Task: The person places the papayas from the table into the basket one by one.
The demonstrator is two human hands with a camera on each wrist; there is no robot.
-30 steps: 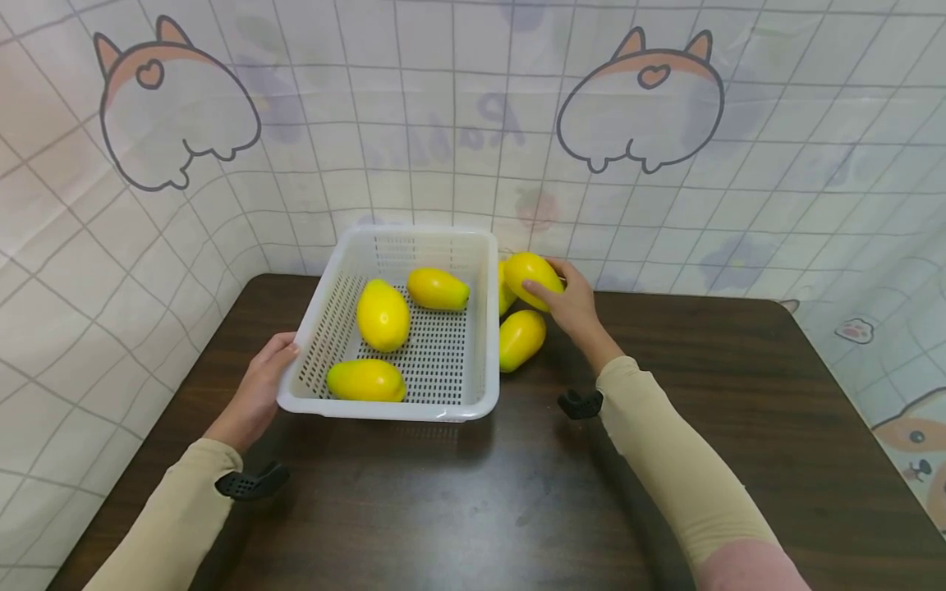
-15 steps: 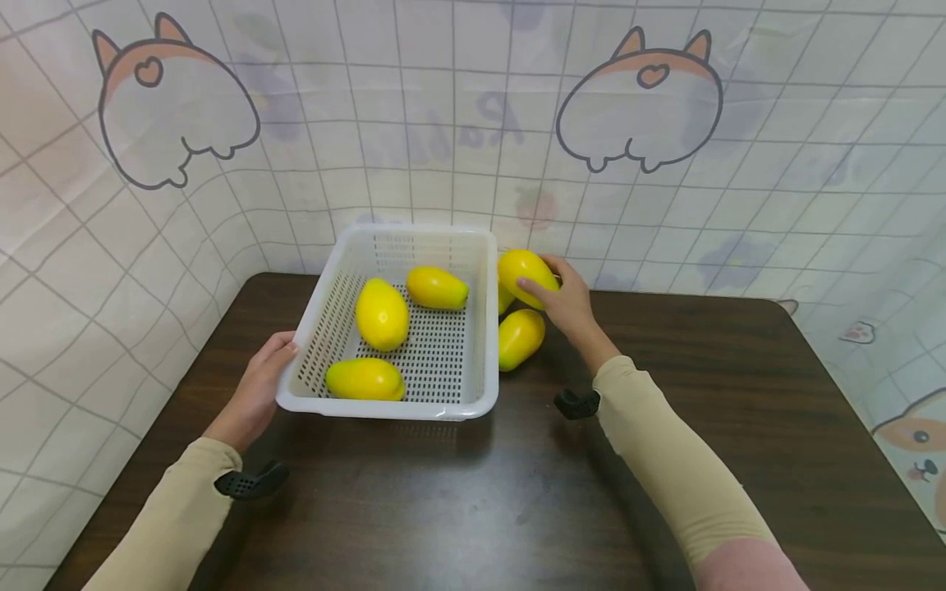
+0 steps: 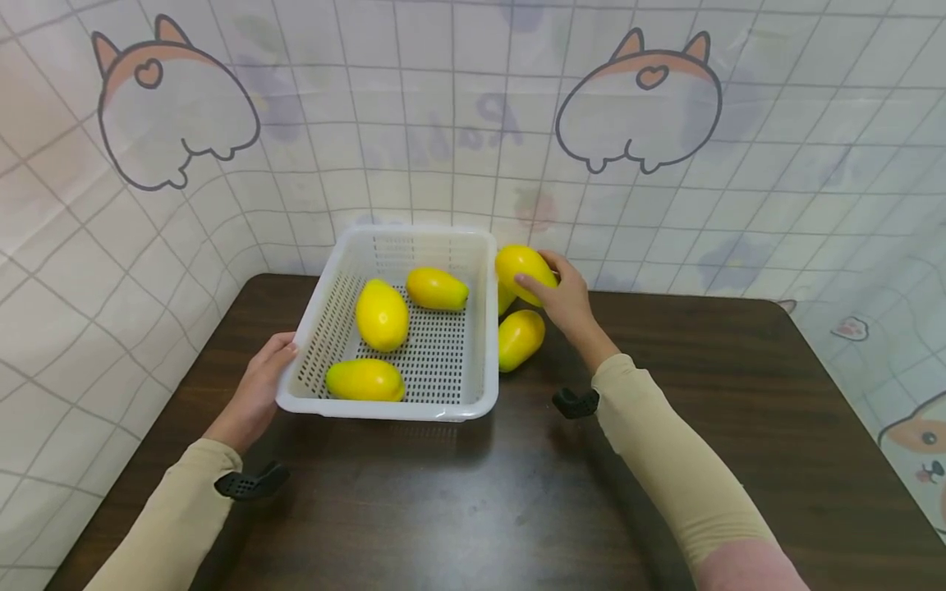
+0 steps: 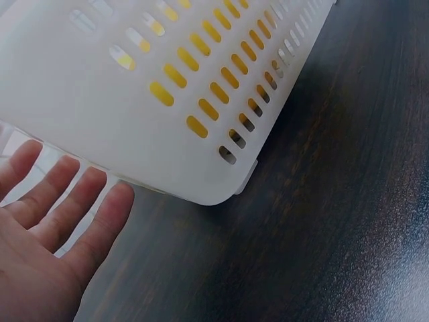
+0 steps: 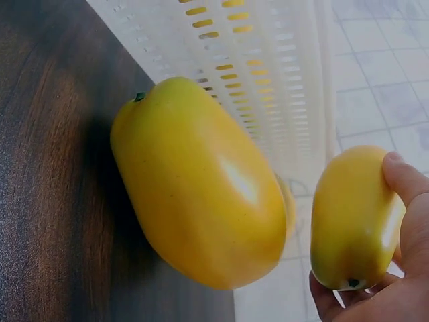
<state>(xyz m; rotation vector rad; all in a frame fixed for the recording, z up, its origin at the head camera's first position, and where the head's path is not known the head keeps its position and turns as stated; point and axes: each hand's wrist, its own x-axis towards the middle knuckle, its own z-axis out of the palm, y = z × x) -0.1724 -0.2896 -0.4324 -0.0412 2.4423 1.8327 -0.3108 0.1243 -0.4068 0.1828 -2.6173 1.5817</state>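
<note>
My right hand (image 3: 571, 305) grips a yellow papaya-like fruit (image 3: 520, 269) by its right end, raised beside the far right corner of a white perforated plastic basket (image 3: 388, 410). Below it another such fruit (image 3: 521, 338) lies against the basket's right side, large in the right wrist view. Between the two, a third fruit (image 3: 506, 301) is mostly hidden. Inside the basket are 3 more: a far fruit (image 3: 438, 289), a middle fruit (image 3: 382, 316) and a near fruit (image 3: 365, 380). With fingers fairly straight, my left hand (image 3: 254, 384) touches the basket's left rim near the front corner.
The basket stands on a dark brown wooden table (image 3: 443, 509), towards its back. Behind and at the sides hangs a white gridded cloth (image 3: 443, 107) with cartoon animals. A black strap (image 3: 253, 483) is on the left wrist, and a similar black device (image 3: 575, 404) on the right.
The right hand has moved slightly left and up with its fruit, closer to the basket's rim. The left hand and basket stay in place.
</note>
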